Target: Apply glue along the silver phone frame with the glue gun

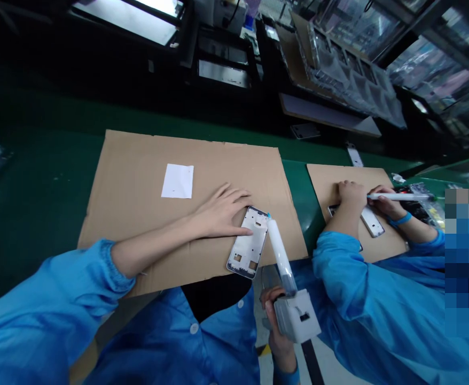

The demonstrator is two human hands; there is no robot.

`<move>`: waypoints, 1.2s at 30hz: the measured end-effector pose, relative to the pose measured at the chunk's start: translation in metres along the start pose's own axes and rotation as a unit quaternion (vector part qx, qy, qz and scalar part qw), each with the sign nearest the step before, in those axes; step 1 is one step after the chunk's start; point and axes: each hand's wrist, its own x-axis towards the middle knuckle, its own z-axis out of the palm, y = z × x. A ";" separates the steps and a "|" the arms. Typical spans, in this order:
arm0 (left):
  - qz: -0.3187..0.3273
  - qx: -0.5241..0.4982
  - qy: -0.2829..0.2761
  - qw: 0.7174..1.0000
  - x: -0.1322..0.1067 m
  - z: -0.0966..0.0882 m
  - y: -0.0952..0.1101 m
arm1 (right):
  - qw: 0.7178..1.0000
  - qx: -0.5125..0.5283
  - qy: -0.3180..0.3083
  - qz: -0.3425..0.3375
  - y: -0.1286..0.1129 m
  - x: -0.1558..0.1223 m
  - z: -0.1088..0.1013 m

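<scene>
A silvery phone frame (248,242) lies on a brown cardboard sheet (138,160) at its near right part. My left hand (221,212) rests flat beside it, fingers spread, thumb touching the frame's left edge. My right hand (276,323) grips a grey dispenser gun (296,315) fitted with a white syringe tube (279,250). The tube's blue tip touches the frame's top right corner.
A white paper slip (177,181) lies on the cardboard, left of my hand. The green bench (38,182) runs underneath. On the right, a co-worker in a blue coat (378,299) holds a phone frame (373,222) and a syringe (398,197) on a second cardboard sheet. Clear trays (350,75) stand behind.
</scene>
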 end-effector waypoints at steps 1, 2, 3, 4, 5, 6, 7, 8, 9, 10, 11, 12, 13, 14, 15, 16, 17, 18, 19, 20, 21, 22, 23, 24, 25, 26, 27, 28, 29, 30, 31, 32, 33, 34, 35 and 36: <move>0.004 0.002 -0.001 1.000 0.000 0.000 0.000 | 1.000 0.005 -0.006 0.009 -0.003 0.003 0.001; 0.008 0.002 -0.003 1.000 0.000 0.000 0.000 | 1.000 0.014 -0.010 0.015 -0.004 0.005 0.002; 0.010 0.001 -0.002 1.000 0.000 0.000 0.000 | 0.999 0.024 -0.012 0.017 -0.005 0.005 0.004; 0.011 -0.001 -0.002 1.000 0.000 0.000 0.000 | 0.999 0.035 -0.014 0.015 -0.005 0.004 0.006; 0.012 -0.004 -0.003 1.000 0.000 0.000 0.000 | 0.999 0.046 -0.015 0.010 -0.005 0.003 0.007; 0.012 -0.007 -0.003 1.000 0.000 0.000 -0.001 | 0.998 0.055 -0.015 0.003 -0.005 0.002 0.008; 0.010 -0.008 -0.003 1.000 -0.001 0.000 -0.001 | 0.998 0.063 -0.016 -0.002 -0.005 0.001 0.009; 0.010 -0.009 -0.004 1.000 -0.001 0.000 -0.001 | 0.998 0.068 -0.016 -0.005 -0.005 0.001 0.009; 0.009 -0.008 -0.004 1.000 -0.001 0.000 -0.001 | 0.997 0.071 -0.017 -0.006 -0.005 0.001 0.009; 0.009 -0.007 -0.004 1.000 -0.001 0.001 -0.001 | 0.997 0.072 -0.016 -0.003 -0.005 0.001 0.009; 0.008 -0.006 -0.003 1.000 -0.001 0.001 -0.001 | 0.997 0.071 -0.016 0.003 -0.005 0.002 0.009; 0.007 -0.005 -0.002 1.000 -0.001 0.000 0.000 | 0.997 0.068 -0.016 0.010 -0.006 0.002 0.009; 0.007 -0.005 -0.002 1.000 -0.001 0.000 0.000 | 0.998 0.064 -0.015 0.017 -0.006 0.002 0.008; 0.007 -0.004 -0.002 1.000 -0.001 0.000 0.000 | 0.998 0.058 -0.015 0.024 -0.006 0.001 0.007; 0.006 -0.005 -0.002 1.000 -0.001 0.000 0.000 | 0.998 0.051 -0.014 0.031 -0.007 0.000 0.006; 0.006 -0.005 -0.002 1.000 -0.001 0.000 0.001 | 0.998 0.046 -0.014 0.036 -0.008 -0.001 0.005; 0.006 -0.005 -0.003 1.000 -0.001 0.000 0.001 | 0.998 0.038 -0.013 0.042 -0.009 -0.003 0.002; 0.005 -0.005 -0.004 1.000 -0.001 0.000 0.001 | 0.998 0.025 -0.012 0.047 -0.011 -0.006 0.000; 0.004 -0.006 -0.005 1.000 0.000 0.000 0.001 | 0.999 0.009 -0.011 0.051 -0.012 -0.008 -0.003; 0.004 -0.007 -0.004 1.000 0.000 0.000 0.000 | 0.998 -0.010 -0.011 0.054 -0.014 -0.011 -0.007; 0.004 -0.008 -0.004 1.000 0.000 0.000 0.000 | 0.998 -0.028 -0.012 0.054 -0.016 -0.014 -0.011; 0.004 -0.007 -0.004 1.000 0.000 0.001 0.000 | 0.998 -0.044 -0.014 0.052 -0.017 -0.016 -0.014; 0.006 -0.007 -0.003 1.000 0.000 0.001 0.000 | 0.997 -0.053 -0.017 0.049 -0.018 -0.018 -0.018; 0.006 -0.005 -0.002 1.000 0.000 0.001 -0.001 | 0.997 -0.056 -0.022 0.046 -0.020 -0.020 -0.021; 0.006 -0.003 -0.002 1.000 0.000 0.001 -0.001 | 0.997 -0.056 -0.026 0.044 -0.020 -0.021 -0.023; 0.006 -0.002 -0.002 1.000 0.000 0.001 -0.001 | 0.997 -0.055 -0.030 0.045 -0.021 -0.022 -0.025; 0.006 -0.001 -0.004 1.000 0.000 0.001 -0.001 | 0.997 -0.054 -0.033 0.044 -0.022 -0.023 -0.026; 0.006 -0.001 -0.005 1.000 0.000 0.001 -0.001 | 0.997 -0.055 -0.035 0.045 -0.022 -0.023 -0.027; 0.007 -0.002 -0.007 1.000 0.000 0.001 -0.001 | 0.997 -0.057 -0.035 0.046 -0.022 -0.024 -0.027; 0.008 -0.003 -0.007 1.000 0.000 0.001 -0.001 | 0.997 -0.059 -0.033 0.047 -0.022 -0.024 -0.026; 0.009 -0.004 -0.007 1.000 0.000 0.001 -0.001 | 0.997 -0.060 -0.030 0.047 -0.022 -0.023 -0.026; 0.009 -0.004 -0.007 1.000 0.000 0.001 0.000 | 0.997 -0.062 -0.028 0.047 -0.022 -0.023 -0.025; 0.008 -0.004 -0.007 1.000 0.000 0.000 0.000 | 0.997 -0.064 -0.026 0.047 -0.021 -0.022 -0.024; 0.006 -0.003 -0.008 1.000 0.000 0.000 0.001 | 0.996 -0.066 -0.025 0.048 -0.021 -0.021 -0.023; 0.004 -0.002 -0.010 1.000 0.000 -0.001 0.001 | 0.996 -0.068 -0.026 0.048 -0.020 -0.021 -0.022; 0.003 -0.001 -0.013 1.000 0.001 -0.001 0.002 | 0.996 -0.070 -0.027 0.048 -0.019 -0.020 -0.021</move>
